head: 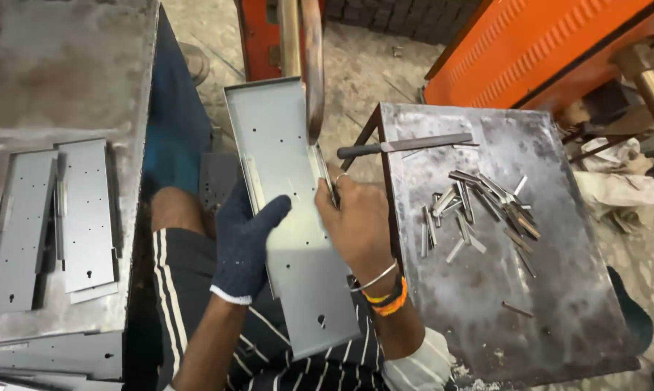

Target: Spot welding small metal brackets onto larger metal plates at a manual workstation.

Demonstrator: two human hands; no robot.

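A long grey sheet-metal panel [287,174] with small punched holes and folded edges lies across my lap, its far end under a curved metal bar [313,72]. My left hand [243,242], in a dark blue knit glove, grips the panel from its left edge with the thumb on top. My bare right hand [356,224], with bracelets at the wrist, pinches a small thin metal strip [325,177] against the panel's right edge.
A small steel table [551,289] at the right holds several short metal strips [479,210] and a file [406,147]. More punched panels [52,217] lie on a bench at left. An orange machine [544,51] stands behind; rags [616,181] at far right.
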